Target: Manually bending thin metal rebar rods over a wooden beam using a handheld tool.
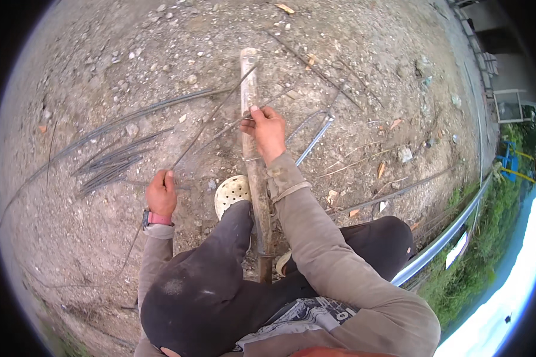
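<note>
My left hand (162, 195), with a red-strapped watch at the wrist, is closed on a thin metal rod (203, 126). That rod slants up and right to the far end of a pale round pole (255, 184) lying between my feet. Over the pole, my right hand (267, 132) is closed in a pinch. A second thin rod (219, 135) runs into its fingertips, whose grip is partly hidden. Right of that hand lies a straight silvery-blue metal bar (314, 141) with a dark curved piece beside it.
A bundle of short metal rods (114, 159) lies on the stony ground at left, beside long bent rods (131, 114). More rods (312, 66) lie far right. A pale perforated clog (232, 193) is on my foot by the pole. A metal rail (441, 238) curves along the right, with greenery beyond.
</note>
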`<action>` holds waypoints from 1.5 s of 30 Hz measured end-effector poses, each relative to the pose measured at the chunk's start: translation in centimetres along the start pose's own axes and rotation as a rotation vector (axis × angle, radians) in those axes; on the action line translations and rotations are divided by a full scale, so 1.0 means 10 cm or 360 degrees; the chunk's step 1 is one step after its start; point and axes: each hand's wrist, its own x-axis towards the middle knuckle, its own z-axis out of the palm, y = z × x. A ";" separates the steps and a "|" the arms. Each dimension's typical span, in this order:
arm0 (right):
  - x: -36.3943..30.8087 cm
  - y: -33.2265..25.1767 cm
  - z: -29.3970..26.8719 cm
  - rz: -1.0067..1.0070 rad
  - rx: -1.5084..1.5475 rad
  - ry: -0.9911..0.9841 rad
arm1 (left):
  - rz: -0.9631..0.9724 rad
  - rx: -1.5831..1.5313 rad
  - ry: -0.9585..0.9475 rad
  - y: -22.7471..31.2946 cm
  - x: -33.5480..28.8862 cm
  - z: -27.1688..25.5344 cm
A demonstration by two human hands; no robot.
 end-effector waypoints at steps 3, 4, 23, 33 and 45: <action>0.28 -0.30 -0.61 -0.0094 0.0110 0.0263 | 0.0118 -0.0003 0.0079 0.08 0.09 0.05; 0.38 -0.41 -0.79 -0.0170 0.0216 0.0408 | 0.0110 0.0088 0.0060 0.11 0.12 0.06; -0.79 0.34 -1.34 0.0522 -0.2457 0.0057 | 0.0322 0.0059 -0.0143 1.04 0.57 1.16; -1.22 0.73 -1.06 0.0511 -0.2447 0.0109 | 0.0098 0.0118 -0.0198 0.86 0.72 1.21; -1.47 0.52 -1.08 0.0189 -0.2275 0.0119 | 0.0314 -0.0023 -0.0041 0.87 0.62 1.13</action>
